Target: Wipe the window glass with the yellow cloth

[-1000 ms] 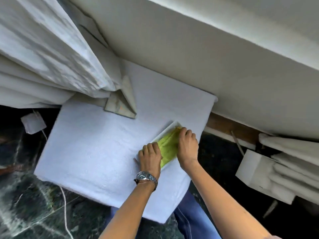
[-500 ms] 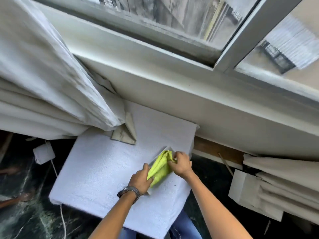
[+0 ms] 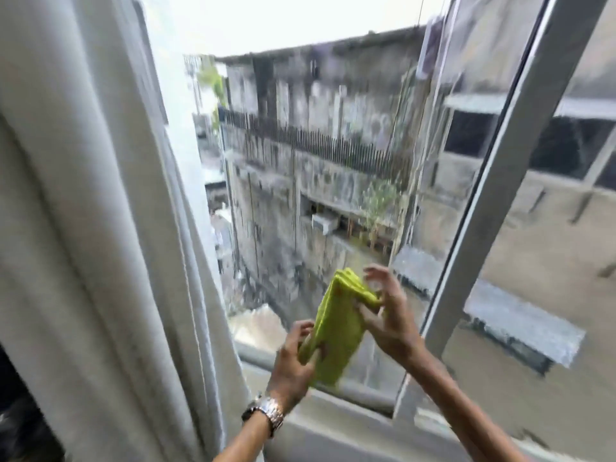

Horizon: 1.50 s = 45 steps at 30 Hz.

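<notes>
The folded yellow cloth (image 3: 338,328) hangs upright in the air in front of the window glass (image 3: 316,168), low in the pane. My left hand (image 3: 293,365), with a metal watch on the wrist, grips the cloth's lower end. My right hand (image 3: 390,315) pinches its upper right edge with thumb and palm, the other fingers spread. Whether the cloth touches the glass I cannot tell. Weathered buildings show through the pane.
A white curtain (image 3: 100,228) hangs at the left and covers the window's left side. A grey window frame bar (image 3: 493,181) slants up on the right of the pane. The pale sill (image 3: 333,425) runs below my hands.
Both hands have lifted the yellow cloth off the white cushion up to the window. My view has swung from the floor to the glass.
</notes>
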Motion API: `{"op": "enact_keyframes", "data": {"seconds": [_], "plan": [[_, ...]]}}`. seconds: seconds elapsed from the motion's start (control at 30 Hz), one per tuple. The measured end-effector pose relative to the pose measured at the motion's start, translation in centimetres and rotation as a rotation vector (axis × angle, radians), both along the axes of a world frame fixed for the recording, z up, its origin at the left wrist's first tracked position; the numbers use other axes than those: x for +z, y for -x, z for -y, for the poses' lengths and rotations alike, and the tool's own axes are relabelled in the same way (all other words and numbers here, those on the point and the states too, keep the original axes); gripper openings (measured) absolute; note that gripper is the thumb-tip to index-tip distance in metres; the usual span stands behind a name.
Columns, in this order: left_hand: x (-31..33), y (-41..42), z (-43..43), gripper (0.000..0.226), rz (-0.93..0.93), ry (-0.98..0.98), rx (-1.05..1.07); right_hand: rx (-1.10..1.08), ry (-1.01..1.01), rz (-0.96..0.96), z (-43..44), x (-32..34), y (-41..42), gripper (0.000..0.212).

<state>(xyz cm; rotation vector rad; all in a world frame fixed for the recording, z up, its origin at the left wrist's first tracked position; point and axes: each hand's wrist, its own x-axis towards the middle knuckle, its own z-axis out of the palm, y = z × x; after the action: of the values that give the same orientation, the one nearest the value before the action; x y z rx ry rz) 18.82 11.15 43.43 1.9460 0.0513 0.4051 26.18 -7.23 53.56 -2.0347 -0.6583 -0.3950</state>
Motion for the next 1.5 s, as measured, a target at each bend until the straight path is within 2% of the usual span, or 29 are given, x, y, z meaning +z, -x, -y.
{"op": "enact_keyframes", "data": {"seconds": [0.1,0.2,0.27,0.33,0.43,0.53,0.67,0.83,0.97,1.2,1.37,1.5], "plan": [[11.2,-3.7,-0.4,0.038,0.196,-0.024,-0.087,-0.089,-0.016,0.405,-1.5,12.6,-1.9,0.053],[20.2,-6.5,-1.1,0.041,0.397,-0.222,-0.101,-0.229,-0.002,0.782,-2.6,22.0,-3.6,0.049],[24.8,-7.5,-2.4,0.037,0.531,-0.377,0.012,-0.35,0.055,0.878,-3.3,25.6,-4.6,0.045],[28.4,-8.2,-4.2,0.033,0.61,-0.483,0.148,-0.465,0.112,0.884,-3.9,27.3,-5.7,0.038],[32.0,-9.3,-7.5,0.03,0.66,-0.604,0.328,-0.635,0.203,0.881,-4.5,27.3,-6.9,0.028],[34.2,-10.2,-10.9,0.032,0.626,-0.661,0.494,-0.757,0.264,0.945,-5.2,26.2,-7.8,0.025],[35.7,-11.7,-13.8,0.035,0.624,-0.717,0.632,-0.781,0.226,0.851,-7.2,24.1,-9.0,0.046],[36.6,-15.7,-17.0,0.062,0.649,-0.941,0.543,-0.731,0.138,0.87,-9.1,21.7,-11.3,0.048],[35.5,-18.6,-18.8,0.076,0.691,-0.936,0.51,-0.695,0.115,0.911,-9.5,22.2,-12.5,0.069],[34.3,-21.4,-20.3,0.067,0.816,-0.903,0.511,-0.753,0.469,0.972,-13.2,24.2,-13.3,0.091],[34.0,-22.1,-20.8,0.062,0.877,-0.91,0.521,-0.546,0.701,1.068,-16.5,20.7,-13.6,0.097],[34.1,-22.3,-20.9,0.063,0.892,-0.899,0.528,-0.46,0.832,1.1,-15.4,16.8,-13.7,0.1]]}}
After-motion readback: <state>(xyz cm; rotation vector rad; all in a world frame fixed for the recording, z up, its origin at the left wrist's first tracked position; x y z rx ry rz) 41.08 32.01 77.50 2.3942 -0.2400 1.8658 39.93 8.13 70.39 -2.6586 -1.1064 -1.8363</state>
